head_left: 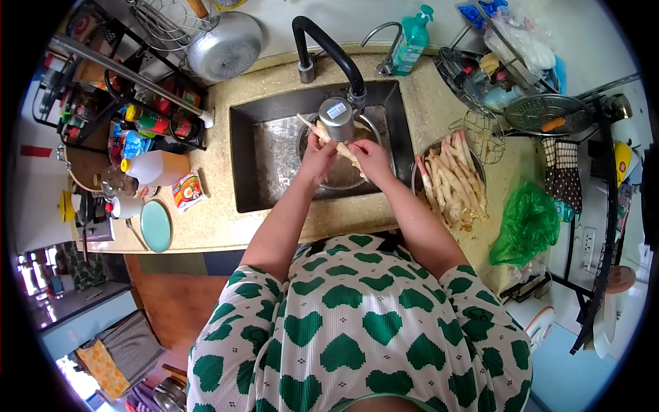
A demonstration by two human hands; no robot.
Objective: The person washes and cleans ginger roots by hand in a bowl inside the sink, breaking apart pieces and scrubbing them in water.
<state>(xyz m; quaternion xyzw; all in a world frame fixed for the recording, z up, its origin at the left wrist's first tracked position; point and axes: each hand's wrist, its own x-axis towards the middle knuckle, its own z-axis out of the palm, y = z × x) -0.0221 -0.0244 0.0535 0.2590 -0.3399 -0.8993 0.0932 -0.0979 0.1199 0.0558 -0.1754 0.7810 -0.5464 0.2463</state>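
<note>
Over the dark sink (268,185), my left hand (318,159) and my right hand (371,159) both grip one pale, knobbly root (349,155) with a thin stalk rising to the upper left. The fingers of both hands are closed on it, just below the grey cylindrical end (336,120) of the black faucet (329,51). Beneath the hands a round metal bowl (365,125) rests in the sink, largely hidden. Right of the sink, several similar roots with pinkish stalks (449,178) are heaped in a round container.
A green plastic bag (527,226) lies on the right counter. A soap bottle (412,41) stands behind the sink. To the left are a jug (156,167), a food packet (188,190) and a green plate (156,226). A wire rack (487,137) sits at the right.
</note>
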